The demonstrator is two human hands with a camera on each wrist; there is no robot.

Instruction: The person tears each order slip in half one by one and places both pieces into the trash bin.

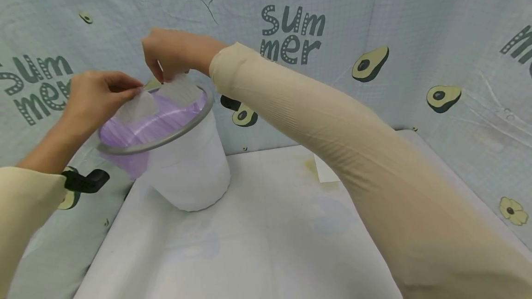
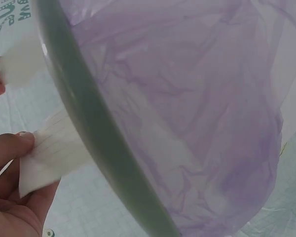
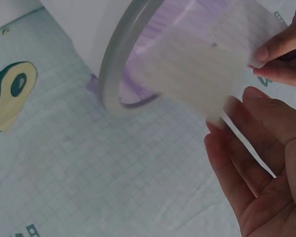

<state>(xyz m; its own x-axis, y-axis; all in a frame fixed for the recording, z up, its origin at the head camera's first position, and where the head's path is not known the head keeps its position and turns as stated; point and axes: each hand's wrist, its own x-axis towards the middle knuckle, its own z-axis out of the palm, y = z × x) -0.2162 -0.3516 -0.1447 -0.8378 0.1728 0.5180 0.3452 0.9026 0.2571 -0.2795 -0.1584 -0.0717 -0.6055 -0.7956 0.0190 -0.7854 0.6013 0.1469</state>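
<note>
A white bin (image 1: 187,174) with a grey rim (image 1: 209,100) is lined with a purple plastic bag (image 1: 166,119). Over its far side, my left hand (image 1: 95,98) pinches a piece of lined paper (image 2: 54,153) between thumb and fingers. Beside it, my right hand (image 1: 172,54) holds another piece of paper (image 1: 180,90) by its edge. This second piece (image 3: 187,74) looks blurred in the right wrist view, partly in front of the bin's opening. Both pieces hang at the rim, and the bag's inside shows behind them.
The bin stands on a table with a white cover (image 1: 257,225), toward its left back. A small white sheet (image 1: 327,172) lies near the back edge, partly hidden by my right sleeve. A patterned cloth (image 1: 415,36) hangs behind the table.
</note>
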